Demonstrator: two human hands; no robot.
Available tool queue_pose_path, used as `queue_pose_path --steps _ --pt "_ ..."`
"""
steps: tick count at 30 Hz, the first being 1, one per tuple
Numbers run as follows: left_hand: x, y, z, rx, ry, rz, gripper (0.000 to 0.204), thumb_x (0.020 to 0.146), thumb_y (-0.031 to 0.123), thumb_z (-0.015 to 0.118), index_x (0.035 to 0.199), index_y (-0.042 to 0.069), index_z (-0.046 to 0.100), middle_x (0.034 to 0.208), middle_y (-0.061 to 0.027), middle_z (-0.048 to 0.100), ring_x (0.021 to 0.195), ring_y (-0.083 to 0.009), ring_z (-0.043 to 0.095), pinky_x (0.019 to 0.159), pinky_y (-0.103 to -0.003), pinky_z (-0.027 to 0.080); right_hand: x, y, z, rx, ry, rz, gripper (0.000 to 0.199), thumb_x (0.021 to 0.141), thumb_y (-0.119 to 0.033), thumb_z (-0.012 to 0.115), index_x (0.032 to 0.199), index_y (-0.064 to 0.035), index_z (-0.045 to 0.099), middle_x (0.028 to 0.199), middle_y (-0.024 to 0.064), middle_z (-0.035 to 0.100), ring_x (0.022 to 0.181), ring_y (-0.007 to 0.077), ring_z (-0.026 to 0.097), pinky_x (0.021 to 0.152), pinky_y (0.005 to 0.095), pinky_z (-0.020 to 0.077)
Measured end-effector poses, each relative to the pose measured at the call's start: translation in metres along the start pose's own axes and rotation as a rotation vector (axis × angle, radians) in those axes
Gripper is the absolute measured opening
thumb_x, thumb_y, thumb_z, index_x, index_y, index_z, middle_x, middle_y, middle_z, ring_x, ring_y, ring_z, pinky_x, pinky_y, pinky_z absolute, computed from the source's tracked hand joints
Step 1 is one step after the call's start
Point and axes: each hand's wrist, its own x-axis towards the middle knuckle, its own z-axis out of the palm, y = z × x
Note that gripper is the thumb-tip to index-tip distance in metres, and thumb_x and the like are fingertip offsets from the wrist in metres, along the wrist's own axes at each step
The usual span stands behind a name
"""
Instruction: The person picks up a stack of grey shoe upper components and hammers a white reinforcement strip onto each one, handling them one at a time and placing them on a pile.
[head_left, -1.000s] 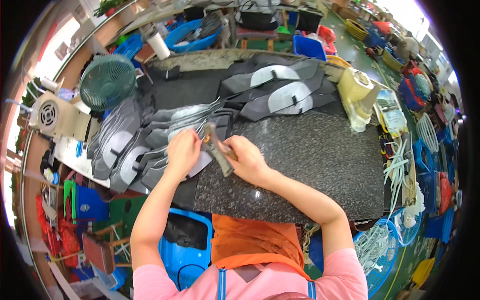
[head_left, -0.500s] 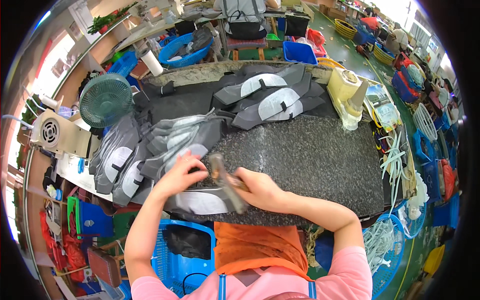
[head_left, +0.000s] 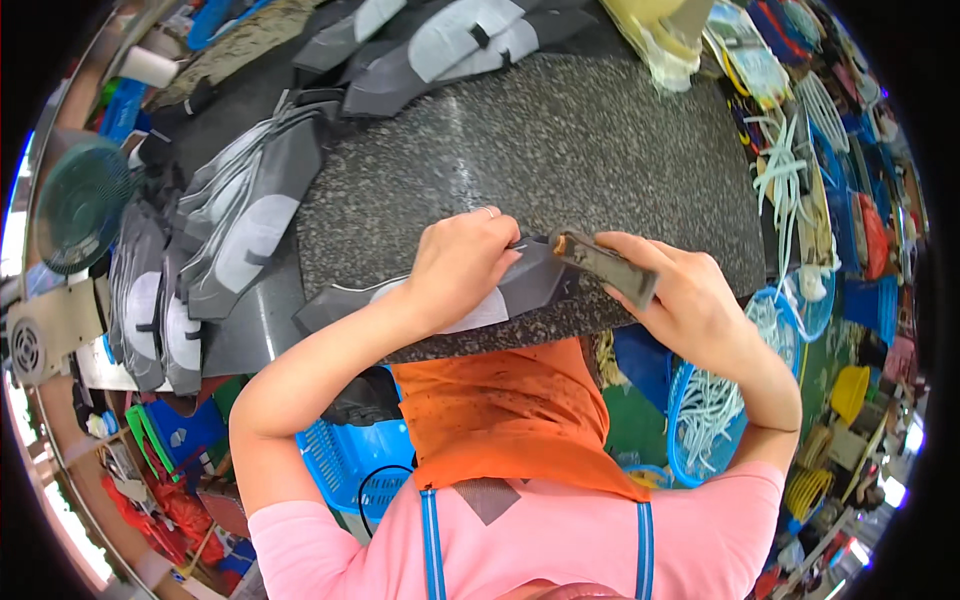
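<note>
My left hand (head_left: 462, 268) presses down on a grey and white shoe-upper piece (head_left: 440, 305) lying at the near edge of the dark speckled stone slab (head_left: 560, 140). My right hand (head_left: 690, 300) grips a flat grey hand tool (head_left: 605, 267) whose brownish tip touches the piece's right end, right beside my left fingers. A ring shows on one left finger.
Stacks of grey and white upper pieces (head_left: 230, 230) lie left of the slab, more (head_left: 440, 40) at its far edge. A green fan (head_left: 80, 205) stands far left. Blue baskets (head_left: 355, 465) sit below; one at right holds white cords (head_left: 710, 410). An orange apron (head_left: 505, 420) covers my lap.
The view has dropped and closed in on my hands. Both hands have come to the slab's near edge, and the tool tip now sits on the piece's right end.
</note>
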Motion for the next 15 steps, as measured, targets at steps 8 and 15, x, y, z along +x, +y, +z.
queue_pose_path --steps 8,15 --pt "-0.007 0.003 0.012 0.007 0.056 0.112 0.019 0.076 0.005 0.071 0.095 0.007 0.067 0.086 -0.0054 0.063 0.078 -0.0266 0.064 0.067 -0.037 0.052 0.014 0.032 0.009 -0.034 -0.220 0.108 0.025 0.087 -0.024 0.064 0.098 -0.0029 0.056 0.064 0.0172 0.060 0.064 0.0393 0.061 0.057 0.0484 0.0490" --pt "-0.009 0.002 0.008 0.147 0.044 0.147 0.020 0.072 0.006 0.071 0.091 0.008 0.068 0.080 -0.0048 0.060 0.073 -0.0235 0.063 0.063 -0.036 0.051 0.023 0.028 0.005 -0.074 -0.279 0.153 0.022 0.088 -0.024 0.064 0.089 -0.0033 0.055 0.062 0.0163 0.059 0.063 0.0381 0.062 0.056 0.0471 0.0494"
